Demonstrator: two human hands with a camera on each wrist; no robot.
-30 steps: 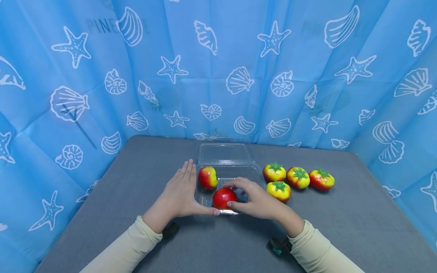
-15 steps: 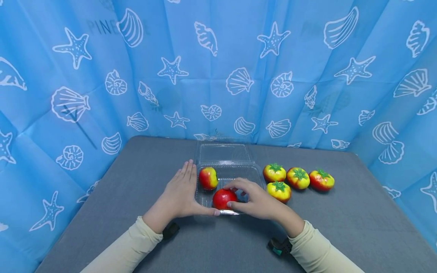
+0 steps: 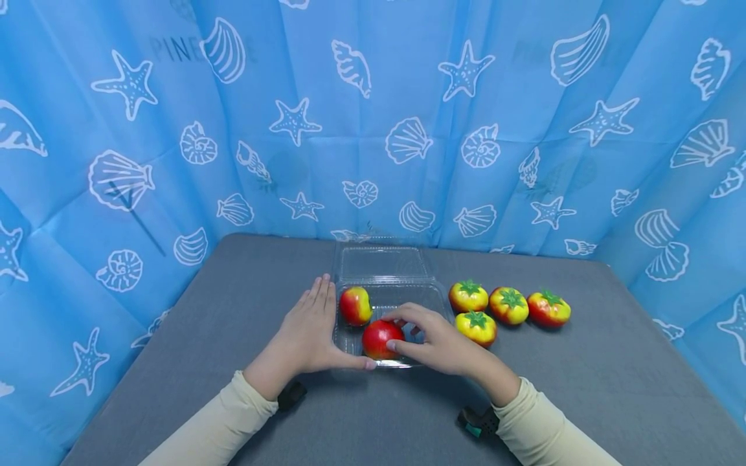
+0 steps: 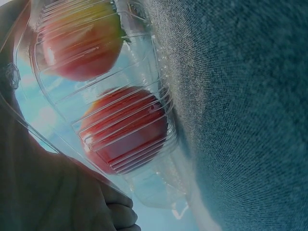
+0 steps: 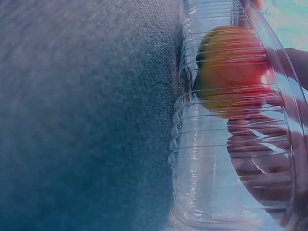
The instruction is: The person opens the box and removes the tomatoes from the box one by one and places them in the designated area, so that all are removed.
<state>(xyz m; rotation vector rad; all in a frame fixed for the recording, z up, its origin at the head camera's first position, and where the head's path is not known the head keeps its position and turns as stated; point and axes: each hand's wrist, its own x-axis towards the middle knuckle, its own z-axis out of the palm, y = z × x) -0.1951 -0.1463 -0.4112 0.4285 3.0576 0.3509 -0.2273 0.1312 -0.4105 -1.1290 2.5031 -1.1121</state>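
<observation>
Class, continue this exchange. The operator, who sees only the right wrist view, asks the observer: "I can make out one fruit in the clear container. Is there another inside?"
Observer: Yes, two are in there: a red fruit and, farther back, a red-and-yellow fruit.
Operator: Any outside?
Observer: Four fruits sit on the gray table, right of the container.
Operator: Is it shut?
Observer: No, its lid lies open at the far side.

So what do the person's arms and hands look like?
The left hand and right hand are bare. The left sleeve and right sleeve are plain and cream-coloured. Close by them are a small black left gadget and black right gadget; the right one has a green patch.
</observation>
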